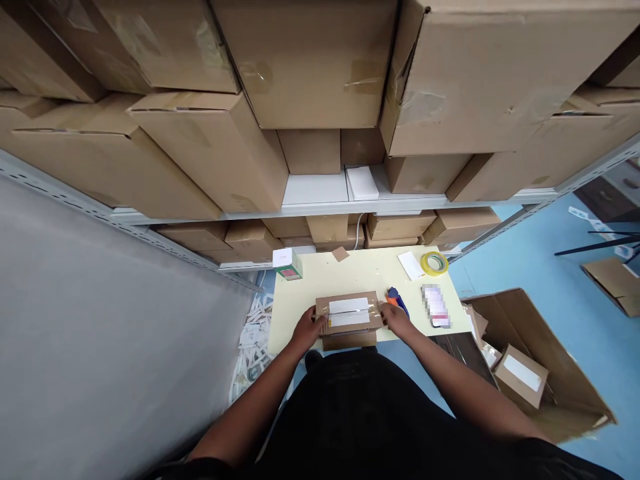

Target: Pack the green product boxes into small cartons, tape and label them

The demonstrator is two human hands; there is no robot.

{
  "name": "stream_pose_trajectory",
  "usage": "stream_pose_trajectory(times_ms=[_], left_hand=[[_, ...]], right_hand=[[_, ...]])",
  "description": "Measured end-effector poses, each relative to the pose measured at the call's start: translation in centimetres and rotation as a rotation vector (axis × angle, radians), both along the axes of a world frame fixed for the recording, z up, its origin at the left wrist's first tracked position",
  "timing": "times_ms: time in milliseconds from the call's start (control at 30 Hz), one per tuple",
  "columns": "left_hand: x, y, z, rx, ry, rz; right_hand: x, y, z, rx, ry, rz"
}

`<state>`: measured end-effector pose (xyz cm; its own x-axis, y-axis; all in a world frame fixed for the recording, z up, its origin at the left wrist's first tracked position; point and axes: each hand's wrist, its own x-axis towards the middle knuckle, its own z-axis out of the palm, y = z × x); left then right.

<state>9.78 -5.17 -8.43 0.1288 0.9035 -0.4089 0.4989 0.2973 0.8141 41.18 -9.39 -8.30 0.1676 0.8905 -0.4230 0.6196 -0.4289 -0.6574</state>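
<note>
Cartons [310,60] everywhere, big brown ones stacked on the metal shelf [310,190] that fills the whole top of the view, with more rows of them underneath. Grey wall [100,320] runs down the left side, blue floor [560,313] on the right. On that floor, just right of the table, there's an open carton [560,373] lying on its side with a little labelled parcel [521,375] inside it.

The pale yellow table [360,273] sits right up against the shelving. The small box [350,312] is at the near edge of it, dead centre, with a white label on top. Left hand [306,328] is clamped on its left end and right hand [396,319] on its right end, fingers curled over the edges, so it's pinched between both.

Smaller stuff:
- a pile of paper slips [253,340] on the floor left of the table
- a blurred flat thing [435,305] to the right of the right hand, can't tell what it is
- a green and white box [287,264] at the far left corner
- a yellow tape roll [434,263] at the far right
- a white slip [411,265] just beside the roll
- an orange and blue cutter [396,300] touching or nearly touching the right hand
- a cardboard scrap [340,253] at the far edge
</note>
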Motion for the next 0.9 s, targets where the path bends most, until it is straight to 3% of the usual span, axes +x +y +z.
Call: stream_pose_trajectory(times_ms=[133,200,267,367,533,600,733,900], left_hand=[[0.3,-1.2,3.0,0.238,0.055,0.018],[0.2,-1.8,4.6,0.320,0.052,0.032],[0.2,-2.1,5.3,0.356,-0.009,0.034],[0.2,-2.2,3.7,0.344,-0.140,0.032],[0.1,-1.8,-2.2,0.156,-0.104,0.076],[-0.3,-1.7,-3.5,0.122,-0.073,0.060],[-1.0,-0.1,-3.1,0.064,0.025,0.060],[0.0,3.7,-1.6,-0.047,0.120,0.064]], right_hand=[[-2.7,0.1,3.5,0.055,-0.084,0.044],[-2.5,-0.3,5.0,0.140,-0.096,0.024],[-1.9,-0.8,5.7,0.180,-0.044,-0.010],[-1.5,-1.2,4.4,0.149,0.082,-0.048],[-2.6,-1.8,-1.4,0.017,0.194,-0.004],[-2.5,-2.1,-3.0,-0.086,0.206,0.010],[-0.8,-1.6,-3.4,-0.151,0.204,-0.050],[-0.6,2.6,-2.6,-0.099,0.137,-0.172]])
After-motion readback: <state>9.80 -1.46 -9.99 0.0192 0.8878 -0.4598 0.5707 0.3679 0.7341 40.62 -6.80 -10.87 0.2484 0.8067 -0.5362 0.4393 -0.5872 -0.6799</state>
